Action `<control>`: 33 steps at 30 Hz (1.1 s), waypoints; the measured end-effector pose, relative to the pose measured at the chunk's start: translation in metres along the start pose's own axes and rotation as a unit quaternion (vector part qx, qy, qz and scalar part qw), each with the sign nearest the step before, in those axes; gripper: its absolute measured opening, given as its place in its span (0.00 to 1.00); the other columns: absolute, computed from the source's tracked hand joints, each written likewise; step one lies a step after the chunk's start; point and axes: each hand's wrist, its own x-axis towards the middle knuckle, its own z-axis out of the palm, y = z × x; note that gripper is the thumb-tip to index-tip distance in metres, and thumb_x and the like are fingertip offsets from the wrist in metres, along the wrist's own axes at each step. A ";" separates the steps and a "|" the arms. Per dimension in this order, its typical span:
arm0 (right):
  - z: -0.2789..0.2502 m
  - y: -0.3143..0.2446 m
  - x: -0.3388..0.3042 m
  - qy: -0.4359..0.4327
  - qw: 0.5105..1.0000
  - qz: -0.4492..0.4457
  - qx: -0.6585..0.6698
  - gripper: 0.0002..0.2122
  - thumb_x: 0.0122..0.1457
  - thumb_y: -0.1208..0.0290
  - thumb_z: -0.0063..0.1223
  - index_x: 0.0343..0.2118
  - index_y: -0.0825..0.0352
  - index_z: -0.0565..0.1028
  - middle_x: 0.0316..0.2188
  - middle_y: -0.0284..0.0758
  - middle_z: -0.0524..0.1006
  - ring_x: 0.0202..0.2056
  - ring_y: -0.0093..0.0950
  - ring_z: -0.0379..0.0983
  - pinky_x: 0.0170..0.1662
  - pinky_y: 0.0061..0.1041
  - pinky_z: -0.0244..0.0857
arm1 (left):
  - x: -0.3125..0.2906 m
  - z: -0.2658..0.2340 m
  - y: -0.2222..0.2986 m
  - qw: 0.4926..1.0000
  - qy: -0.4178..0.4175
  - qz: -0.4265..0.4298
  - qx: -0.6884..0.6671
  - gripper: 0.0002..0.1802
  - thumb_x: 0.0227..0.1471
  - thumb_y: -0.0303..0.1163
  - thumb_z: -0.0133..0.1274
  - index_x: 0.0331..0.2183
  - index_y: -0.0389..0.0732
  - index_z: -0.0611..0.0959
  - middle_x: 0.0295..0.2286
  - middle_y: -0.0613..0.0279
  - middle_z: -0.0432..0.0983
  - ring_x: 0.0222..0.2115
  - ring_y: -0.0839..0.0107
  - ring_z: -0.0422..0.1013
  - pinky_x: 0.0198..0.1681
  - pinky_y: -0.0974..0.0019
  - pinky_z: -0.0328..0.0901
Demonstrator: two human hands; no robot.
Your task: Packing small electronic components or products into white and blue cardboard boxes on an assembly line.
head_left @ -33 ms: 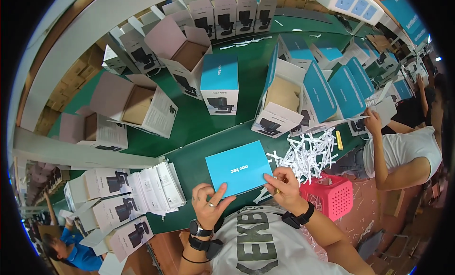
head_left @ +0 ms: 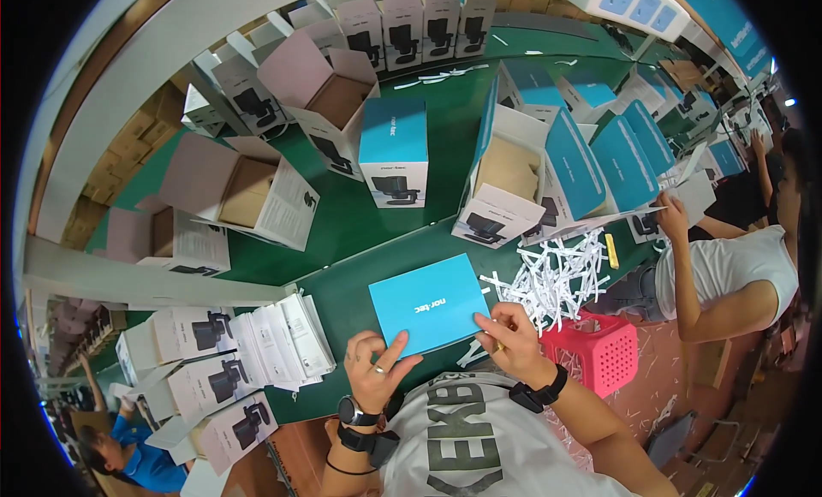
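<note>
In front of me on the green table is a box with a blue top face (head_left: pixel 428 296); its sides are mostly out of sight. My left hand (head_left: pixel 377 364) is at its near left corner, a fingertip on the blue face and the thumb along the near edge. Closed at the near right corner, my right hand (head_left: pixel 509 336) presses its thumb onto the blue face. A small yellowish spot shows among the right fingers, too small to make out. Right of the box lies a heap of white paper strips (head_left: pixel 552 279).
Open printed boxes (head_left: pixel 501 180) stand beyond, with a closed blue-topped box (head_left: pixel 394 133) between them. A stack of white papers (head_left: pixel 295 339) lies left, beside more boxes (head_left: pixel 227 377). A pink plastic stool (head_left: pixel 604 360) is at right. Co-workers are at the right (head_left: pixel 736 274) and lower left (head_left: pixel 141 446).
</note>
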 end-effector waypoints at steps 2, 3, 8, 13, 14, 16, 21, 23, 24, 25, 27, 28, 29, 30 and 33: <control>-0.002 0.004 -0.004 -0.024 1.000 -0.002 0.007 0.23 0.50 0.84 0.72 0.51 0.63 0.83 0.40 0.33 0.72 0.28 0.22 0.65 0.28 0.21 0.59 | 0.003 -0.004 -0.013 0.998 -0.046 0.040 -0.020 0.31 0.33 0.31 0.78 0.45 0.48 0.89 0.31 0.64 0.68 0.36 0.57 0.69 0.39 0.52 0.68; -0.005 0.003 -0.003 -0.021 1.000 0.000 0.005 0.23 0.50 0.84 0.72 0.51 0.63 0.83 0.40 0.33 0.72 0.28 0.22 0.65 0.28 0.21 0.59 | 0.007 -0.006 -0.011 0.998 -0.048 0.042 -0.021 0.31 0.33 0.31 0.78 0.45 0.48 0.89 0.31 0.64 0.68 0.36 0.57 0.69 0.39 0.52 0.68; -0.006 0.002 0.013 -0.026 0.999 -0.035 -0.023 0.22 0.50 0.83 0.70 0.51 0.64 0.83 0.46 0.37 0.78 0.30 0.26 0.74 0.29 0.23 0.67 | 0.062 -0.024 0.028 0.985 -0.143 0.066 0.065 0.37 0.38 0.41 0.75 0.53 0.48 0.83 0.46 0.53 0.70 0.51 0.46 0.67 0.56 0.41 0.63; 0.003 0.020 0.000 -0.022 0.994 -0.101 -0.017 0.20 0.50 0.82 0.69 0.48 0.67 0.82 0.52 0.43 0.81 0.32 0.33 0.81 0.31 0.27 0.74 | 0.082 0.017 0.050 0.929 -0.338 0.086 0.122 0.50 0.45 0.48 0.70 0.67 0.49 0.69 0.68 0.42 0.54 0.68 0.35 0.51 0.70 0.33 0.46; 0.005 0.023 -0.006 -0.028 0.995 -0.096 -0.008 0.19 0.50 0.82 0.69 0.47 0.68 0.82 0.52 0.44 0.81 0.33 0.36 0.83 0.31 0.28 0.75 | 0.079 0.023 0.045 0.928 -0.341 0.084 0.122 0.50 0.45 0.48 0.70 0.67 0.49 0.69 0.68 0.42 0.54 0.68 0.35 0.51 0.70 0.33 0.46; 0.011 0.021 -0.012 -0.022 0.996 -0.081 -0.005 0.18 0.50 0.81 0.70 0.46 0.68 0.83 0.51 0.43 0.82 0.32 0.35 0.83 0.30 0.28 0.75 | 0.063 0.033 0.037 0.927 -0.321 0.111 0.160 0.53 0.46 0.49 0.69 0.69 0.48 0.65 0.70 0.41 0.50 0.69 0.35 0.48 0.70 0.33 0.45; 0.013 0.020 -0.002 0.010 0.998 -0.065 0.012 0.17 0.49 0.78 0.71 0.44 0.64 0.85 0.48 0.37 0.84 0.28 0.30 0.82 0.28 0.25 0.73 | 0.059 0.034 0.033 0.900 -0.341 0.144 0.229 0.52 0.47 0.54 0.68 0.69 0.51 0.67 0.70 0.35 0.47 0.70 0.32 0.44 0.70 0.31 0.43; 0.009 0.016 0.000 0.020 0.998 -0.064 0.021 0.17 0.49 0.77 0.71 0.44 0.63 0.85 0.48 0.34 0.85 0.27 0.28 0.81 0.28 0.24 0.72 | 0.071 0.025 0.037 0.912 -0.327 0.126 0.211 0.51 0.47 0.56 0.67 0.68 0.52 0.68 0.69 0.32 0.47 0.69 0.31 0.45 0.70 0.30 0.43; 0.006 0.014 0.000 0.008 0.998 -0.061 0.013 0.16 0.49 0.76 0.71 0.43 0.62 0.85 0.48 0.34 0.85 0.27 0.27 0.82 0.28 0.24 0.72 | 0.080 0.018 0.042 0.924 -0.315 0.104 0.189 0.50 0.47 0.58 0.66 0.68 0.53 0.69 0.69 0.30 0.47 0.69 0.30 0.45 0.69 0.30 0.43; 0.002 0.014 0.004 -0.004 0.998 -0.064 0.006 0.15 0.49 0.76 0.72 0.42 0.61 0.86 0.47 0.33 0.85 0.28 0.26 0.82 0.28 0.24 0.72 | 0.087 0.013 0.044 0.936 -0.298 0.083 0.169 0.49 0.47 0.59 0.66 0.67 0.55 0.71 0.68 0.27 0.47 0.68 0.29 0.46 0.69 0.29 0.43; 0.000 0.016 0.006 -0.014 0.997 -0.070 0.001 0.14 0.49 0.76 0.72 0.41 0.61 0.86 0.47 0.32 0.85 0.28 0.26 0.82 0.28 0.24 0.72 | 0.089 0.008 0.036 0.936 -0.301 0.075 0.167 0.48 0.47 0.60 0.65 0.66 0.55 0.72 0.67 0.26 0.48 0.66 0.28 0.48 0.68 0.29 0.44; 0.001 0.018 0.006 -0.010 0.998 -0.068 0.003 0.14 0.49 0.76 0.72 0.41 0.61 0.86 0.47 0.32 0.85 0.28 0.26 0.82 0.27 0.23 0.72 | 0.091 0.007 0.030 0.937 -0.305 0.066 0.159 0.47 0.47 0.61 0.65 0.66 0.56 0.73 0.65 0.25 0.50 0.65 0.28 0.49 0.67 0.29 0.45; 0.002 0.020 0.007 -0.006 0.998 -0.067 0.006 0.14 0.49 0.76 0.72 0.41 0.62 0.86 0.47 0.32 0.85 0.27 0.26 0.81 0.27 0.23 0.71 | 0.093 0.006 0.027 0.938 -0.308 0.057 0.152 0.46 0.47 0.62 0.64 0.65 0.57 0.74 0.64 0.24 0.52 0.64 0.27 0.51 0.67 0.29 0.46; 0.003 0.020 0.007 -0.003 0.998 -0.066 0.008 0.14 0.49 0.77 0.72 0.40 0.62 0.86 0.48 0.32 0.85 0.27 0.27 0.81 0.27 0.22 0.71 | 0.094 0.006 0.027 0.938 -0.304 0.060 0.154 0.46 0.47 0.62 0.64 0.65 0.57 0.74 0.64 0.24 0.52 0.64 0.27 0.51 0.67 0.29 0.46; 0.006 0.022 0.013 -0.002 0.996 -0.054 0.066 0.12 0.51 0.78 0.71 0.41 0.66 0.85 0.47 0.38 0.85 0.27 0.28 0.82 0.27 0.21 0.71 | 0.090 0.001 0.032 0.944 -0.274 0.060 0.175 0.50 0.47 0.61 0.65 0.68 0.60 0.69 0.60 0.26 0.58 0.58 0.31 0.58 0.65 0.29 0.49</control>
